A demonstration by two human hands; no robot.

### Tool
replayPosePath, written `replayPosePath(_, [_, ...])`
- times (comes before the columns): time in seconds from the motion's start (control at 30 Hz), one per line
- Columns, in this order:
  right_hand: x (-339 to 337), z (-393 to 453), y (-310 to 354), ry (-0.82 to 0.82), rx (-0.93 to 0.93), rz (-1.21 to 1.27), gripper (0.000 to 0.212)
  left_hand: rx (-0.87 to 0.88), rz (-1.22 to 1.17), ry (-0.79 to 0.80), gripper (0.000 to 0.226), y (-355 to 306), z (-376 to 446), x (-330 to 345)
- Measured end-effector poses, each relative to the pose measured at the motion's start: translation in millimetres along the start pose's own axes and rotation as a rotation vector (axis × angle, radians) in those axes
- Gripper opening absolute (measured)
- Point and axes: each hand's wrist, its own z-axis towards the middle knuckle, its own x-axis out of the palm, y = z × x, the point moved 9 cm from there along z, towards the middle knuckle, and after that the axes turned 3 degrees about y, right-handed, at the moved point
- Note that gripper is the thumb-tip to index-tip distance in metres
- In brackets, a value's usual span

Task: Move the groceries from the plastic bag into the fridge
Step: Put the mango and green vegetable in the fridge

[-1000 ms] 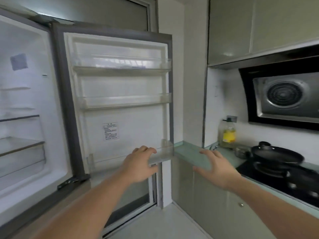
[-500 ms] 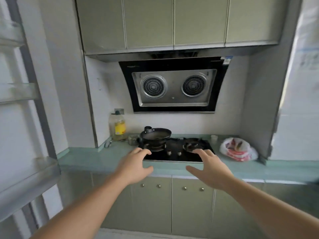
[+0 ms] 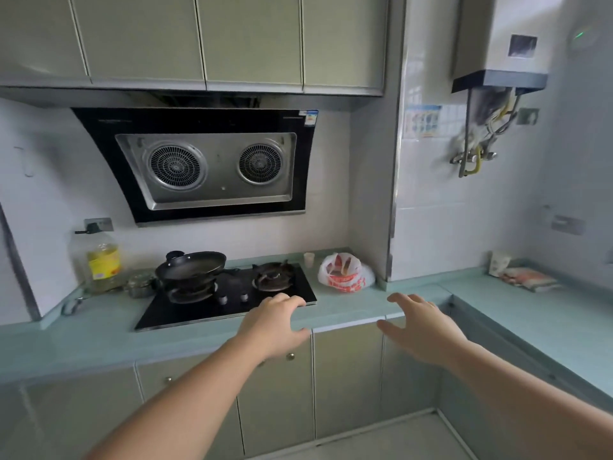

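Observation:
A white plastic bag (image 3: 345, 273) with red print sits on the teal counter (image 3: 348, 310), right of the black hob, its top open with something red and orange inside. My left hand (image 3: 272, 327) hovers in front of the counter edge, below and left of the bag, fingers loosely bent and holding nothing. My right hand (image 3: 421, 327) is stretched out to the right of it, fingers spread and empty, below and slightly right of the bag. The fridge is out of view.
A black hob (image 3: 232, 303) carries a dark pan (image 3: 190, 265). An oil bottle (image 3: 99, 260) and small metal pot (image 3: 141, 285) stand at the left. A small cup (image 3: 309, 259) stands behind the bag. Packets (image 3: 527, 278) lie on the right counter.
My view has swung right, from the open fridge door to the hob and counter corner. The bag now lies nearer the middle, and both empty hands have come closer to it.

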Motion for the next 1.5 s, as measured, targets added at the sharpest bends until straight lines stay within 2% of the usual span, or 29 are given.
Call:
replayPosePath(0.2, [-5, 10, -43, -0.001, -0.023, 0.052, 0.058, -0.020, 0.027, 0.016, 0.054, -46, 16, 13])
replayPosePath(0.43, [-2, 51, -62, 0.005, -0.063, 0.083, 0.058, -0.033, 0.047, 0.014, 0.053, -58, 57, 24])
replayPosePath(0.73, [37, 160, -73, 0.044, -0.046, 0.039, 0.059, -0.036, -0.042, 0.045, 0.053, -12, 171, 78])
replayPosePath(1.03, [80, 291, -88, 0.104, 0.018, -0.046, 0.056, -0.047, -0.105, 0.140, 0.053, 55, 306, 142])
replayPosePath(1.23, [107, 366, -114, 0.120, 0.061, -0.005, 0.055, -0.021, -0.113, 0.179, 0.053, 68, 383, 176])
replayPosePath(1.5, [156, 481, -148, 0.181, 0.000, 0.106, 0.054, -0.092, -0.096, 0.218, 0.054, 72, 474, 223])
